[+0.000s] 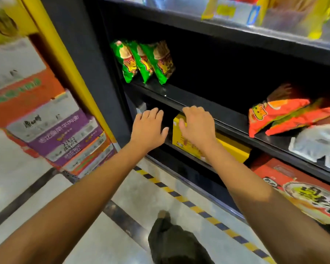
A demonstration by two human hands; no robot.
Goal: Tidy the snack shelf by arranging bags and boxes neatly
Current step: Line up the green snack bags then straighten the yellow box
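While left hand hovers open, fingers straight, right hand grips top of glossy yellow cardboard box, frame centre, on lower black shelf.

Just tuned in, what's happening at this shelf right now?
A person is reaching both hands into a lower shelf. The right hand rests on top of a yellow box, fingers curled over its upper edge. The left hand is open beside the box, not touching it. On the shelf above, three green bags stand upright at the left, while orange bags lie tipped over at the right.
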